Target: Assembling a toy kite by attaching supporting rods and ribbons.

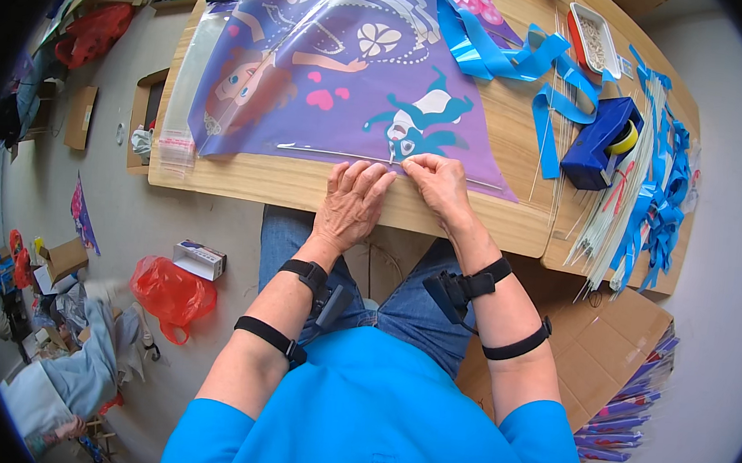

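Observation:
A purple kite sail point(275, 122) with a printed cartoon figure, hearts and a teal-and-white creature lies spread on the wooden table. Along its near edge runs a thin pale rod point(308, 148). My right hand point(442, 187) pinches the rod near its middle, thumb and forefinger closed at a small fitting. Just left of it, my left hand point(355, 197) lies palm down, fingers side by side and slightly bent, tips resting on the sail's near edge. The undersides of the left fingers are hidden.
Blue ribbon strips point(484, 52) trail at the back right. Beyond them stand a tray of small pale pieces point(592, 41) and a blue tape dispenser point(597, 150). Thin white rods point(604, 239) lie at right. A red plastic bag point(167, 293) and another person's sleeve point(80, 374) appear left.

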Demonstrator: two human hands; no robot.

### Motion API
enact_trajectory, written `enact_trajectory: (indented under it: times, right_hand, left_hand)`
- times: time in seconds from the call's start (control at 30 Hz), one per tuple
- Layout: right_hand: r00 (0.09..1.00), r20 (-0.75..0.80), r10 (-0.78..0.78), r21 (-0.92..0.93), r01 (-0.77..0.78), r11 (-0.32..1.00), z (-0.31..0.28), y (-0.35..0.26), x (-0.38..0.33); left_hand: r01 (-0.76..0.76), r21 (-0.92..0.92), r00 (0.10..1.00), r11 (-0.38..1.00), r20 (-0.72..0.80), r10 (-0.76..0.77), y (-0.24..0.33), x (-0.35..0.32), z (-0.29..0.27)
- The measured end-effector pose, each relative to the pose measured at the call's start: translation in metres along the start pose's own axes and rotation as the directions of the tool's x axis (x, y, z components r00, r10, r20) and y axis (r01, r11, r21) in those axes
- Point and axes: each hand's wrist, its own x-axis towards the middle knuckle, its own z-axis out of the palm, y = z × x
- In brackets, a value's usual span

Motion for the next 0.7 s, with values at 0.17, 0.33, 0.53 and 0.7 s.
enact_trajectory:
  times: [0.17,0.33,0.53,0.7]
  right_hand:
    - [1.0,-0.006,-0.007,0.003,0.007,1.0,0.001,0.006,0.004]
    - [0.999,-0.034,-0.034,-0.026,0.033,0.999,0.003,0.01,0.005]
    - [0.997,-0.052,-0.049,-0.07,0.045,0.996,0.003,0.001,-0.001]
    - [0.899,-0.237,-0.368,-0.411,0.25,0.877,-0.009,-0.02,0.004]
  left_hand:
    - [-0.003,0.033,1.0,0.999,0.031,0.002,0.002,0.002,-0.004]
    - [-0.01,0.042,0.999,0.999,0.037,0.008,0.002,0.002,-0.004]
    - [0.003,0.041,0.999,0.999,0.041,-0.005,0.002,0.0,-0.005]
    - [0.002,0.035,0.999,0.999,0.036,-0.003,0.003,0.001,-0.004]
